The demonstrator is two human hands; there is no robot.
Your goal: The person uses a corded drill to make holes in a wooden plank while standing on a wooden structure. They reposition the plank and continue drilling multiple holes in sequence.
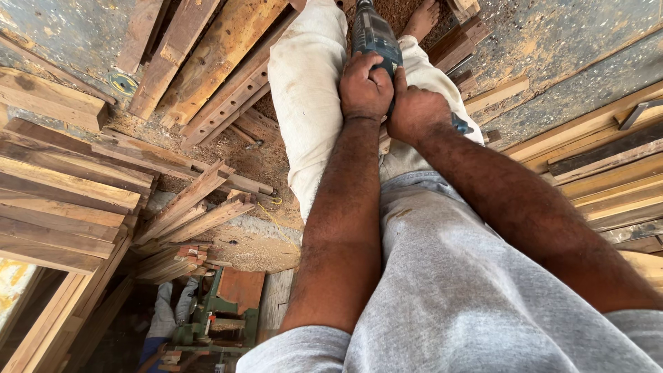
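Stacked planks (pixel 62 200) lie at your left, well apart. Your left hand (pixel 364 88) is wrapped over the back of the power drill (pixel 375 33), which points down between your legs; your right hand (pixel 416 112) clamps beside it. Keep both wrists stacked, push straight, bare foot (pixel 421 19) clear.

Woodworking shop: stacked planks (pixel 62 200), sawdust (pixel 255 252)

no packages, labels, signs, screens.
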